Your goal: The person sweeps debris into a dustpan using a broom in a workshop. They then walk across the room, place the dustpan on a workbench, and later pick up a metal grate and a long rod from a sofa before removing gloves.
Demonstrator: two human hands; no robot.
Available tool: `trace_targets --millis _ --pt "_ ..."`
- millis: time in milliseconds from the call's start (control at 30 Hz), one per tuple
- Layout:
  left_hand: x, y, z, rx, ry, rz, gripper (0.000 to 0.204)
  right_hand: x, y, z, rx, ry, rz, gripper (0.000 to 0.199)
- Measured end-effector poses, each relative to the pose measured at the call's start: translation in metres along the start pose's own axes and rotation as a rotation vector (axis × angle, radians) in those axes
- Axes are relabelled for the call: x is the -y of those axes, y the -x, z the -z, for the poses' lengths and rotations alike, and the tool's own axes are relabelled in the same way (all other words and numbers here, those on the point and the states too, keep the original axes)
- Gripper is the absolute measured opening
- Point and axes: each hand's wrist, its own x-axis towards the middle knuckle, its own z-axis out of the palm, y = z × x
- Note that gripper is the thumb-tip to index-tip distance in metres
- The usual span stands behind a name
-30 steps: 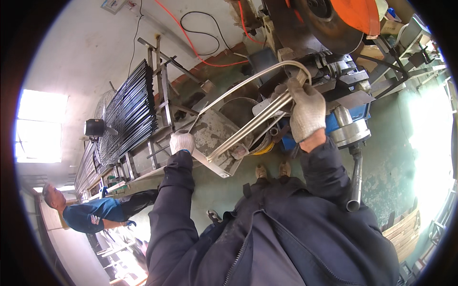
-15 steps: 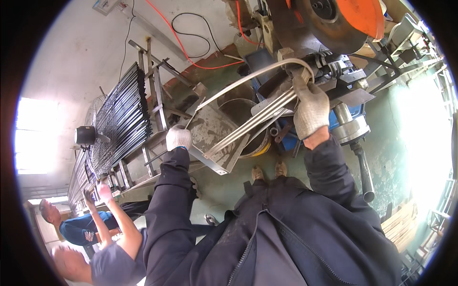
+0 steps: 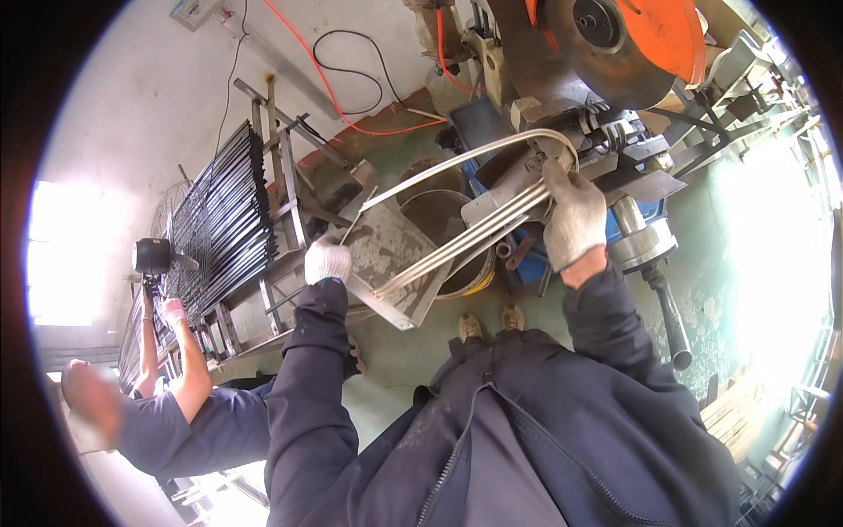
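Observation:
My right hand [image 3: 575, 218], in a pale work glove, is closed round a bundle of pale, slender metal rods [image 3: 479, 230] near their bend. The rods curve over in a U at the far side, with one limb running toward my left hand. My left hand [image 3: 328, 261], also gloved, is closed on a thin dark rod [image 3: 358, 216] that reaches up to that limb's end. Its fingertips are partly hidden. Below the bundle lies a scuffed grey metal chute [image 3: 399, 241], and the lower rod ends lie over it.
A machine with a large disc [image 3: 606, 53] and orange guard [image 3: 672, 35] stands beyond my right hand. Under the chute is a round bucket [image 3: 479, 272]. To the left are a rack of dark bars [image 3: 233, 220], a fan [image 3: 154, 256] and another person [image 3: 176, 426]. A handle [image 3: 672, 329] juts out at right.
My hands keep their hold, and the bundle has barely shifted. At left, one co-worker has moved and reaches toward the fan; the second person seen earlier no longer shows plainly.

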Motion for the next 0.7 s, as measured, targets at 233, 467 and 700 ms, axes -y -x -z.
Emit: trace_targets --millis 233,467,700 --pt "0.016 -0.001 -0.01 0.018 0.081 0.095 0.032 -0.024 -0.001 0.012 0.066 0.003 0.104 0.031" --pt "0.012 0.022 -0.021 -0.051 -0.039 0.044 0.022 -0.016 -0.006 0.017 0.206 0.471 0.477 0.032" --pt "0.0 0.084 -0.007 -0.084 0.408 0.356 0.028 0.021 0.039 -0.001 0.395 0.376 0.283 0.033"
